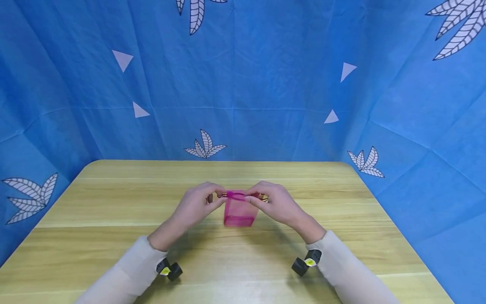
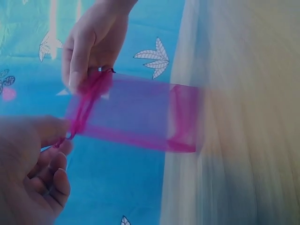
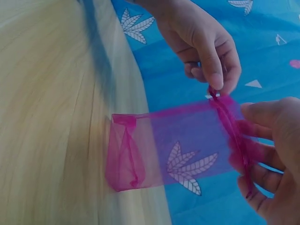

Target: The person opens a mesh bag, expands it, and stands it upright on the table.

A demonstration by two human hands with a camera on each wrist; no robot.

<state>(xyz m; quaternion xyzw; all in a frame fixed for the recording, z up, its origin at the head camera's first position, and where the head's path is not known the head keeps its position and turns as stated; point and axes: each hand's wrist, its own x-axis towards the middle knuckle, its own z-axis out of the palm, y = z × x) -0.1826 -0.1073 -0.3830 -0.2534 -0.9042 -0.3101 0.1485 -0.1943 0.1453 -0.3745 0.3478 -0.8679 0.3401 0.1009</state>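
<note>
A small sheer magenta drawstring pouch (image 1: 240, 211) hangs upright between both hands over the middle of the wooden table. With thumb and fingers, the left hand (image 1: 197, 202) pinches the left end of its gathered top, by the drawstring. The right hand (image 1: 275, 202) pinches the opposite end of the mouth. In the right wrist view the pouch (image 3: 187, 145) is see-through, with darker seams at its bottom corners and nothing showing inside. Its drawstring (image 3: 234, 133) runs along the top edge between the two hands.
Light wood-grain table (image 1: 114, 202) spreads under the hands. Behind it and at both sides hangs a blue cloth (image 1: 265, 84) with white leaf and triangle prints. Each sleeve carries a small black wrist device, one on the left (image 1: 168, 269) and one on the right (image 1: 306, 262).
</note>
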